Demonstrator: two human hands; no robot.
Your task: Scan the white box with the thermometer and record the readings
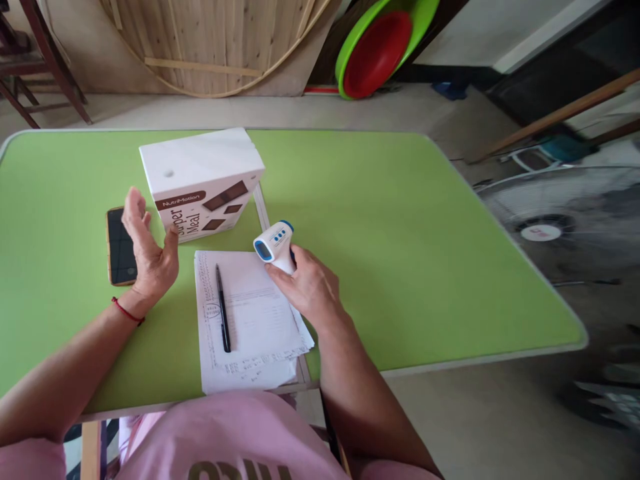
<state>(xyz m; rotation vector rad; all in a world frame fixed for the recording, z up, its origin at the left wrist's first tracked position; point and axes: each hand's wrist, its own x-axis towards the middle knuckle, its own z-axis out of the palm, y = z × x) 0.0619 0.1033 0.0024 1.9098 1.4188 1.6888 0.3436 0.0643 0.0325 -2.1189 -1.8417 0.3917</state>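
In my right hand is a white and blue infrared thermometer, gripped by its handle, its small screen facing me. My left hand is raised with the fingers apart and holds nothing. It hovers between a dark phone in a brown case and a white Super Meal box, partly covering the phone. Whether the thumb touches the box I cannot tell. Below the thermometer lies a stack of printed and handwritten papers. A black pen rests on top of them.
Everything stands on a green table with a pale edge. Beyond its right side is a standing fan. A wooden chair is at the far left. Green and red basins lean behind the table near a round wooden panel.
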